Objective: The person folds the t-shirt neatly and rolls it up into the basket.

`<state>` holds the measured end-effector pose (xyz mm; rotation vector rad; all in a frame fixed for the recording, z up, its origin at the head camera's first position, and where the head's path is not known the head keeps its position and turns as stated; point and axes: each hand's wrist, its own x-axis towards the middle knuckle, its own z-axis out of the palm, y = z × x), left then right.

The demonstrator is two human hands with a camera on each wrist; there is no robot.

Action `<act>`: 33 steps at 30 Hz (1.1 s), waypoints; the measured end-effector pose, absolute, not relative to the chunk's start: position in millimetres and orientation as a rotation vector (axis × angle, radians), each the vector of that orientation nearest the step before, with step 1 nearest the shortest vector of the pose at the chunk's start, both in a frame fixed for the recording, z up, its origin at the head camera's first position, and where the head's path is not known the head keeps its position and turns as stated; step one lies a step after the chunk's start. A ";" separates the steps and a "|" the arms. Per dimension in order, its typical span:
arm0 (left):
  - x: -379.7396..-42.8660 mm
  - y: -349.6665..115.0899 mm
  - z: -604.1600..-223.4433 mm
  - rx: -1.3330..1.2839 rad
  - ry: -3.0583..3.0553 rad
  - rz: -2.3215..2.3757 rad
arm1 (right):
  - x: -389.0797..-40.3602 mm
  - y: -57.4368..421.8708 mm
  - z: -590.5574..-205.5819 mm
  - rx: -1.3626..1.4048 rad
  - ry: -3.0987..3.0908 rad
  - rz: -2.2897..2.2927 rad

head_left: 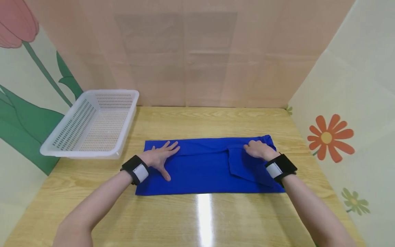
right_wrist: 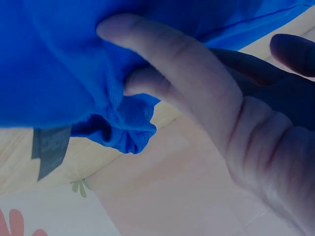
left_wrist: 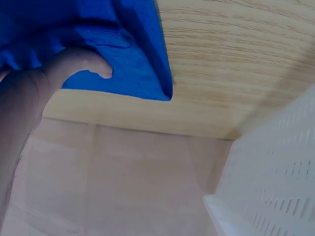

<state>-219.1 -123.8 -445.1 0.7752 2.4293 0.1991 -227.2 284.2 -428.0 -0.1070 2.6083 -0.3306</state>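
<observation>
The cloth (head_left: 197, 173) lies on the tabletop (head_left: 166, 219), long axis left to right, the left hand (head_left: 161, 158) spread on its left end, the right hand (head_left: 260, 150) touching its far right part, whether pinching cannot be told.

Back wall (head_left: 185, 82): pinkish-tan covering, creased vertically and horizontally; darker rectangular patches in upper part.
Left wall (head_left: 18, 65): pale, bearing a pink tulip (head_left: 15, 24) and large green leaves (head_left: 27, 127).
Right wall (head_left: 370, 85): pale, bearing an orange-red flower (head_left: 327, 138); smaller green flower (head_left: 355, 201) below it.
Table (head_left: 247, 223): light wood grain, glossy surface.
Light: bright white streak (head_left: 205, 219) reflected on the table's near part.
</observation>
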 end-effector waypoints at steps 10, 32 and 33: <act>-210.8 -120.3 -448.3 0.752 2.454 0.210 | -241.8 282.3 -429.8 -0.121 2.624 -0.242; -227.6 -98.3 -438.4 0.999 2.328 0.083 | -254.2 255.2 -428.5 -0.120 2.613 -0.155; -227.6 -98.9 -439.0 1.004 2.325 0.092 | -255.4 253.8 -429.1 -0.117 2.614 -0.154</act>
